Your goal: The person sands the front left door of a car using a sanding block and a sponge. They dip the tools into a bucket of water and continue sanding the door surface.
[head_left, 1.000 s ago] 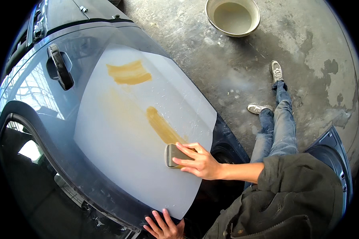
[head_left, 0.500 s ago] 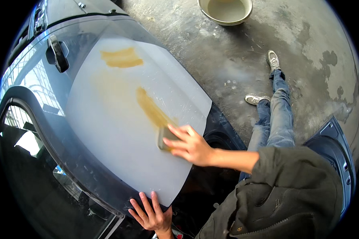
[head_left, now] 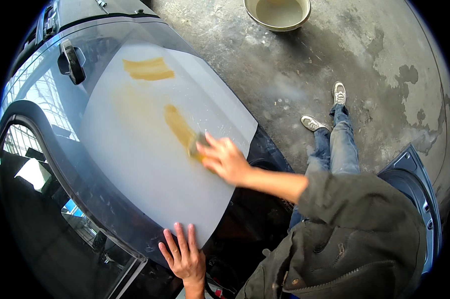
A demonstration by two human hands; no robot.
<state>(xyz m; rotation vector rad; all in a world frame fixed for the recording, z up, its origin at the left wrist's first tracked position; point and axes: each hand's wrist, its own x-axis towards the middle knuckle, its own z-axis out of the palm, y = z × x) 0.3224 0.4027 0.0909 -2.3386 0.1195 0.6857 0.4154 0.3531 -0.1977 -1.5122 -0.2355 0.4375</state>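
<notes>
A dark blue-grey car door carries a large light grey area with two ochre smears and faint haze around them. My right hand, slightly blurred, grips a small grey block against the panel at the lower end of the longer smear. My left hand lies with fingers spread on the panel's near edge, where the grey area meets dark paint. A black door handle is above left of the grey area, and the dark window is left of my left hand.
A round basin of cloudy liquid stands on the stained concrete floor at the top. My legs and shoes are right of the car. A detached-looking blue metal panel is at the right, partly behind my jacket.
My right hand with the block has moved up and left along the longer smear. My left hand stays on the edge. The whole view has shifted, so the car appears higher.
</notes>
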